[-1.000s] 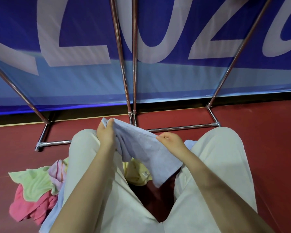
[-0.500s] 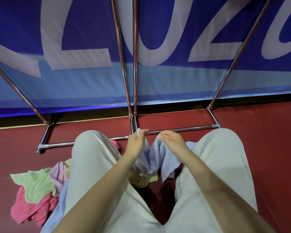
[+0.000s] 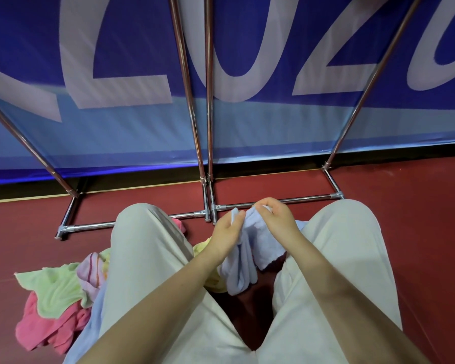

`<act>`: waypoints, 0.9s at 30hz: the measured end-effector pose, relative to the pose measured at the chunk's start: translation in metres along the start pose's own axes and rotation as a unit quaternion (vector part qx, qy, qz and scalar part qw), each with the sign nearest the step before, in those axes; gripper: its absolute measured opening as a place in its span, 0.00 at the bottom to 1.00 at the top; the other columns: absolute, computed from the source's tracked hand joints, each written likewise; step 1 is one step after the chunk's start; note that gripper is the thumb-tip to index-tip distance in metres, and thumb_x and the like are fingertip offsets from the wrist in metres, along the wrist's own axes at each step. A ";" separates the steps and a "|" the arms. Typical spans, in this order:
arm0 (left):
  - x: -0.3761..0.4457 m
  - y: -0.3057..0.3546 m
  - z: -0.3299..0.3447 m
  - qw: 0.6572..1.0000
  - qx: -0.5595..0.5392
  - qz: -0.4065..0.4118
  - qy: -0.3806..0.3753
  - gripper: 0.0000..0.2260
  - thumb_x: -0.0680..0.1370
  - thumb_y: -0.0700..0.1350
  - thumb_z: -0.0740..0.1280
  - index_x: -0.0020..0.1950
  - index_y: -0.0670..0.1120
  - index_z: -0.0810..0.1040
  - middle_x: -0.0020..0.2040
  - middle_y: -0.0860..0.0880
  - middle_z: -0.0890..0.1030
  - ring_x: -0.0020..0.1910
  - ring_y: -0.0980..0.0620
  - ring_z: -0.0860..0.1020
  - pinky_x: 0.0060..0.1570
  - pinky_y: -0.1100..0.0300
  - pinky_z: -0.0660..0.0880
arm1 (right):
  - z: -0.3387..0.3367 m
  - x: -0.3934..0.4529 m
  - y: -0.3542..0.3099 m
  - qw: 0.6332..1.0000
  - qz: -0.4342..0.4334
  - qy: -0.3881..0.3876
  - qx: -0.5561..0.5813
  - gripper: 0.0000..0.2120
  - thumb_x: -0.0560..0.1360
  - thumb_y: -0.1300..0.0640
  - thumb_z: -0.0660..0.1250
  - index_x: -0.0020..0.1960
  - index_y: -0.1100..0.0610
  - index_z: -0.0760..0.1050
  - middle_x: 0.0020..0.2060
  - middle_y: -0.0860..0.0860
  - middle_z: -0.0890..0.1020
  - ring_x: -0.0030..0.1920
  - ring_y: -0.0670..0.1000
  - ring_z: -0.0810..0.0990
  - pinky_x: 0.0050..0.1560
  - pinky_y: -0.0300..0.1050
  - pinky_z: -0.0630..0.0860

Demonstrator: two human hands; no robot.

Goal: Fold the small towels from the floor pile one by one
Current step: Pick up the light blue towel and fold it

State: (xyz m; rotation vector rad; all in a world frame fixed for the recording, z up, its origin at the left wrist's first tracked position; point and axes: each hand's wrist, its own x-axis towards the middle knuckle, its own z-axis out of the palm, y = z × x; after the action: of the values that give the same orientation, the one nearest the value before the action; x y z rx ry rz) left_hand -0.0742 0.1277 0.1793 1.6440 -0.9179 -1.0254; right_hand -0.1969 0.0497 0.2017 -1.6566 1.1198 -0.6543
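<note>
No containers in view. Both hands pinch one pale blue towel, held up between the knees: left hand clamps its upper left edge, right hand closed on the top edge just right of it, fingers curled over the cloth. Towel hangs bunched below the grip, lower end dangling over the gap between the cream trouser legs. A yellow towel peeks out just left of and under the left wrist. Floor pile lies well left of the grip, beyond the left leg: green on top, pink below, a striped pink one beside.

Surface: dark red floor. Beyond the grip, chrome rack bars stand on it, blue banner with large pale letters behind.

Versus a second ago: towel was spread wide between separated hands; now the hands are close together and the cloth is gathered.
</note>
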 end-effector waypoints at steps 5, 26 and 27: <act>0.012 0.006 -0.019 0.996 -0.039 0.021 0.072 0.14 0.81 0.45 0.63 0.36 0.47 0.68 0.34 0.52 0.70 0.34 0.58 0.68 0.39 0.64 0.67 | 0.001 -0.001 0.006 0.995 -0.021 -0.039 -0.086 0.07 0.76 0.53 0.66 0.40 0.53 0.76 0.36 0.48 0.79 0.39 0.46 0.75 0.43 0.41 0.69; 0.021 0.000 -0.053 0.966 0.170 0.021 0.192 0.17 0.84 0.48 0.52 0.37 0.45 0.65 0.33 0.48 0.70 0.34 0.52 0.67 0.39 0.53 0.65 | -0.004 -0.006 -0.007 0.997 -0.004 0.044 0.063 0.13 0.79 0.64 0.57 0.52 0.50 0.76 0.49 0.37 0.79 0.50 0.34 0.75 0.48 0.24 0.68; 0.022 0.000 -0.055 0.967 0.174 0.008 0.187 0.17 0.84 0.48 0.52 0.38 0.43 0.67 0.34 0.48 0.71 0.35 0.50 0.69 0.40 0.52 0.65 | -0.005 -0.006 -0.009 0.996 0.002 0.044 0.074 0.13 0.78 0.64 0.57 0.49 0.51 0.78 0.47 0.39 0.80 0.48 0.33 0.76 0.46 0.24 0.69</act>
State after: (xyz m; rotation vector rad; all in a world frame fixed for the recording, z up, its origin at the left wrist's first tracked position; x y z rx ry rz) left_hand -0.0151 0.1256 0.1853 2.0306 -0.8820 -0.5291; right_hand -0.2006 0.0538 0.2126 -1.5105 1.1091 -0.7954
